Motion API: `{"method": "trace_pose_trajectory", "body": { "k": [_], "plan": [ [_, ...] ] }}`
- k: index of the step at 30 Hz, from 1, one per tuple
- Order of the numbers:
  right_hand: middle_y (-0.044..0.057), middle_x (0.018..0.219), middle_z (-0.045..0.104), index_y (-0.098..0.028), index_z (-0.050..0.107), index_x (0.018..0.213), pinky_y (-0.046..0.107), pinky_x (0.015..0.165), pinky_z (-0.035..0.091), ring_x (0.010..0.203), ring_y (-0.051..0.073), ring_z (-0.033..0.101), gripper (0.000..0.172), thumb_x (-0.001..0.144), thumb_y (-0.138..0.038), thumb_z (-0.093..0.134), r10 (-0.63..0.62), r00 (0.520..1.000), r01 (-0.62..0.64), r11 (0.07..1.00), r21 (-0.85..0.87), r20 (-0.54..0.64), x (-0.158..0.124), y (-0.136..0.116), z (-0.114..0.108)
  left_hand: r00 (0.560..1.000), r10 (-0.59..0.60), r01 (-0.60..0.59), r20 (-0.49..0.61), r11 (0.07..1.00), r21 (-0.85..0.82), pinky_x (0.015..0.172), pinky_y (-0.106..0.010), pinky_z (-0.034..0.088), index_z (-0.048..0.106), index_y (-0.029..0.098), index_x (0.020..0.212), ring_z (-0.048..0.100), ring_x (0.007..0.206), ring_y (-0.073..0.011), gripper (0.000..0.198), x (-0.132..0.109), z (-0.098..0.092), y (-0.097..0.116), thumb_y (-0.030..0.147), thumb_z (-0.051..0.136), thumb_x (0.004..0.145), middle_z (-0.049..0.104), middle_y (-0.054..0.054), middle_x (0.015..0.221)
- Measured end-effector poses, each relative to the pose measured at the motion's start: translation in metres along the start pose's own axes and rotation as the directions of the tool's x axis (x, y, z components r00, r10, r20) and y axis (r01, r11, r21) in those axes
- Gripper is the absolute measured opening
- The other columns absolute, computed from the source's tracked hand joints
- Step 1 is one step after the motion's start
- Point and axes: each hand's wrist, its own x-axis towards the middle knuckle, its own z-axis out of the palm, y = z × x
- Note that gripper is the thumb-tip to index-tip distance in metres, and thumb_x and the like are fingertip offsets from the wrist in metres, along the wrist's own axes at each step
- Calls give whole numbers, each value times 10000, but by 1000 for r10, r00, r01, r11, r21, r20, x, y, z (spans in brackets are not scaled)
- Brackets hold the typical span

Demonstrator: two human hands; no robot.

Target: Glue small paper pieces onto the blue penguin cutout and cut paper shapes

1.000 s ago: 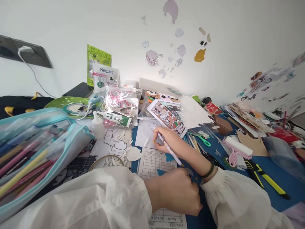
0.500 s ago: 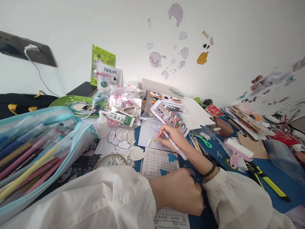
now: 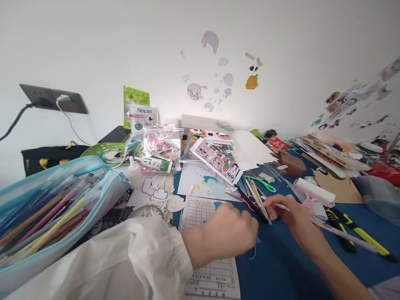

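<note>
My right hand point(image 3: 292, 214) is closed on a pale pink pen point(image 3: 340, 235) whose shaft sticks out to the right over the blue mat point(image 3: 281, 266). Its fingertips are beside a bundle of pens and pencils point(image 3: 254, 198) lying on the mat. My left hand point(image 3: 229, 233), in a white sleeve, is curled and blurred over a printed grid sheet point(image 3: 206, 250). A thin light-blue sliver point(image 3: 253, 251) shows under its fingers; what it holds is unclear. A white sheet with a drawing and a pale blue cut-out point(image 3: 215, 187) lies just beyond both hands.
A clear pencil case point(image 3: 46, 216) full of pens fills the left. A cartoon sticker strip point(image 3: 217, 161), green scissors point(image 3: 265, 183), a pink roller point(image 3: 312, 193), a yellow-black cutter point(image 3: 359, 237), glue bottle point(image 3: 135, 170), bags and paper scraps crowd the desk. Stickers dot the wall.
My right hand has pulled the pen away from the white drawing sheet, moving right and nearer to the pen bundle. My left hand shifted slightly left. The camera tilted up.
</note>
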Motion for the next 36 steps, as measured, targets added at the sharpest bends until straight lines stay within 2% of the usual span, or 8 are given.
{"method": "trace_pose_trajectory", "body": {
  "k": [2,6,10,13,18,23,29,36],
  "plan": [
    [25,546,533,-189,695,825,304,471,440,496,175,513,543,897,-651,418,41,996,-33,995,98,-77,-20,15,-9,974,-217,216,67,976,29,697,-335,566,602,152,1090,646,812,-159,245,-2,-13,-12,329,591,921,652,-45,1009],
    [12,606,556,-225,642,807,276,484,453,542,167,537,255,835,-478,651,96,969,-38,968,250,-227,-46,30,-9,818,-559,550,139,829,98,798,-409,558,572,169,1178,636,951,-206,321,-15,-29,-47,353,593,915,619,-77,1154],
    [39,638,564,-207,677,764,294,523,462,601,188,548,231,844,-420,638,112,959,-15,937,349,-259,-60,22,0,693,-691,687,205,719,102,831,-433,548,564,176,1198,625,995,-221,340,-27,-27,-74,359,594,913,603,-84,1196],
    [38,624,554,-197,689,762,297,513,450,584,185,537,235,847,-402,613,118,960,-4,912,409,-253,-68,11,7,660,-718,726,221,685,62,835,-434,546,562,180,1202,623,1003,-223,341,-28,-25,-82,357,595,913,599,-85,1206],
    [-15,548,530,-209,605,699,259,486,426,495,138,504,220,824,-382,659,145,954,2,871,492,-261,-82,-10,18,758,-646,652,92,754,-80,824,-428,550,567,174,1191,628,984,-218,334,-32,-46,-60,358,595,913,608,-82,1185],
    [-30,497,508,-207,513,590,223,422,385,435,109,463,400,847,-490,632,121,959,33,850,525,-256,-96,-42,35,910,-388,342,-150,903,-261,760,-332,551,592,160,1043,653,845,-160,162,-61,-71,3,279,539,948,673,-26,950],
    [-31,473,508,-212,466,577,195,368,328,403,94,439,453,835,-547,626,68,972,61,853,519,-226,-102,-68,51,900,-176,66,-398,959,-274,739,-240,516,568,213,1047,662,847,-132,156,-90,-83,45,296,451,986,690,-4,934],
    [-50,372,436,-212,443,528,188,305,203,302,71,361,501,802,-582,640,64,993,-9,885,466,-103,-118,-80,60,894,-66,-30,-444,978,-204,658,-212,516,604,217,982,636,730,-123,170,-101,-95,80,228,435,986,657,-3,837]
  ]
}}
